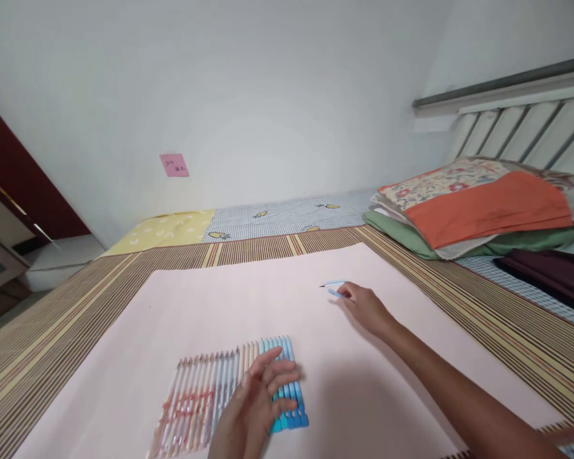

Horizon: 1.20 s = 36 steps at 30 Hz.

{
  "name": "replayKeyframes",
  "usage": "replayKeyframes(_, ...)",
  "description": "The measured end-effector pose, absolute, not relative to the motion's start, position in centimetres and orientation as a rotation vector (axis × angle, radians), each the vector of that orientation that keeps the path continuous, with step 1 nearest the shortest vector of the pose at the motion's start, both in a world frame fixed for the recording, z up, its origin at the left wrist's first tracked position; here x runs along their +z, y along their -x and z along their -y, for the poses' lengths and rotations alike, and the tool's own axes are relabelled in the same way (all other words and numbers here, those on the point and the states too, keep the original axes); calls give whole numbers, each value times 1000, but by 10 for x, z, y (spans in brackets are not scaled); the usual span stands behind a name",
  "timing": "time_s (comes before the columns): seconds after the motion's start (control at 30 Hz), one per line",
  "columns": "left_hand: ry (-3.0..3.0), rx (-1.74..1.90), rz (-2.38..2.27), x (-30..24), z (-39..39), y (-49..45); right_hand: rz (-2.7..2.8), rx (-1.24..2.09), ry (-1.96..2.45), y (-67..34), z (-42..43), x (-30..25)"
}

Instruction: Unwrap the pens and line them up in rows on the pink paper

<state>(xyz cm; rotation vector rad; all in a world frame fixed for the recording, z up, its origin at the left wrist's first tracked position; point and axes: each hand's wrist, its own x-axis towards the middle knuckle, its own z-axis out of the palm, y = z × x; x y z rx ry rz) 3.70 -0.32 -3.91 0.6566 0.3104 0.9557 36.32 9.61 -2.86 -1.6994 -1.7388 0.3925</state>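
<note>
On the pale pink sheet (220,299), several slim pens (191,398) lie side by side in a row, pinkish and clear ones at the left. The row ends at the right with blue pens (289,363). Over this right part hovers my left hand (256,395), its fingers apart and nothing in them, hiding some pens. Farther off, my right hand (363,306) has its fingertips pinched on a light blue pen (335,293), mostly covered by the fingers. Just beyond it shows another blue-and-white pen (333,283) with a dark tip.
A striped mat (100,299) spreads under the sheet. Folded cloths (488,204), orange and green among them, are stacked at the right, near a radiator (530,127). Behind stands a white wall with a pink note (175,165). Patterned bedding (277,220) runs along its foot.
</note>
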Motion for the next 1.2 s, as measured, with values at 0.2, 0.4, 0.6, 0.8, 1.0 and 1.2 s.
replayKeyframes(0.2,-737,918,-332,-44,4,-39,1953,-149,1943,-397,-144,-55)
replayKeyframes(0.4,-759,947,-305,-53,0,-37,1949,-215,1941,-394,-152,-78)
replayKeyframes(0.6,-746,940,-341,-53,-1,-37,1930,-213,1899,-396,-156,-83)
replayKeyframes(0.8,-730,939,-377,-47,1,-35,1547,-143,2037,-411,-154,-94)
replayKeyframes(1.0,-729,940,-374,-49,0,-37,1447,-28,2023,-417,-154,-103)
replayKeyframes(1.2,-720,960,-328,-60,-3,-38,1444,18,1944,-410,-160,-103)
